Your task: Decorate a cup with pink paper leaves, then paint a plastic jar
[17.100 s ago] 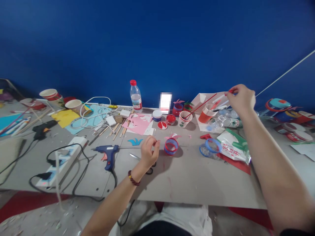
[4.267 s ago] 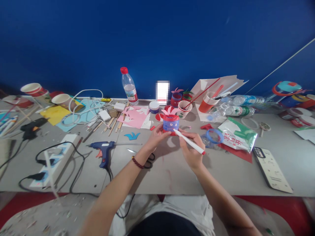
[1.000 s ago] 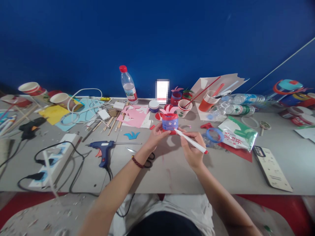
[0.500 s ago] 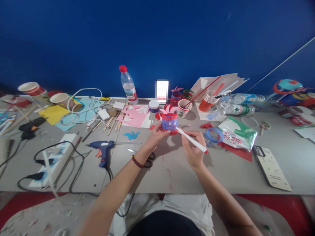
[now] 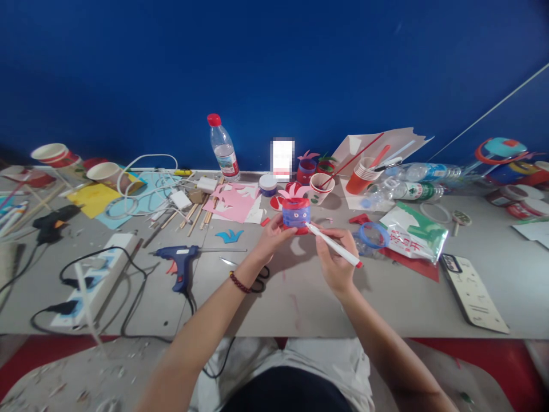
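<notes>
My left hand [image 5: 277,236] grips a small blue and red craft cup [image 5: 295,216] from its left side, above the table. The cup has a red rim, a red base, drawn eyes and pink paper points standing up behind it. In my right hand [image 5: 337,252] is a white marker [image 5: 334,243] with a red end. The marker's tip meets or nearly meets the cup's lower right front; contact cannot be made out. Scissors [image 5: 259,280] lie partly hidden under my left forearm. A blue paper crown shape [image 5: 229,236] lies left of my left hand.
A blue glue gun [image 5: 182,266] and a power strip [image 5: 98,277] with cables lie at left. Behind stand a plastic bottle [image 5: 225,151] and a paper cup [image 5: 321,187] with a brush. At right are a green-white packet [image 5: 414,234] and a phone [image 5: 476,297].
Almost nothing differs. The marker and my right hand have shifted very slightly; the cup stays in my left hand at the same place.
</notes>
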Available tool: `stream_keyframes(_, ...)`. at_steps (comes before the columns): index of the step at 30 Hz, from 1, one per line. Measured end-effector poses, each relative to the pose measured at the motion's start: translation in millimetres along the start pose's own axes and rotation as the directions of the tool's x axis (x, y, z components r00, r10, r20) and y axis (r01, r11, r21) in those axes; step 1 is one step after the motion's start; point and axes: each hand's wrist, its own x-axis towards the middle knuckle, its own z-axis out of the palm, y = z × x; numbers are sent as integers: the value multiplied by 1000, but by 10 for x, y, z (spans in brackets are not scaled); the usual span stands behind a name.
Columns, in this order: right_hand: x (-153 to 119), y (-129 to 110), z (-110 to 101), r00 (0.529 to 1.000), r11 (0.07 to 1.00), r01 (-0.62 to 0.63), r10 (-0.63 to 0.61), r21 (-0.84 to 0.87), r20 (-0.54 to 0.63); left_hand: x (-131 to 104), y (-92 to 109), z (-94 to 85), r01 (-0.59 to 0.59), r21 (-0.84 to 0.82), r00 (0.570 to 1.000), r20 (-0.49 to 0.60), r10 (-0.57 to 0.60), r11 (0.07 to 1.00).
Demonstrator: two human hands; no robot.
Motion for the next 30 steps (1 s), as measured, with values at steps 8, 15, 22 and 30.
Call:
stream_keyframes(8, 15, -31, 9, 999, 999, 23, -24, 32, 28, 9, -14, -3, 7, 5, 1000, -19, -7, 1000)
stream_keyframes(15, 3, -45, 24, 999, 999, 38, -38, -11, 30, 21, -15, 7, -27, 23, 999, -44, 28, 999)
stream_keyframes(22, 10, -30, 22, 998, 997, 62, -61, -39, 21, 10, -5, 2, -28, 50, 999, -43, 30, 998)
stream_keyframes(30, 12, -42, 9, 999, 998, 41, -41, -36, 15, 14, 5, 8, -18, 34, 999, -30, 19, 999)
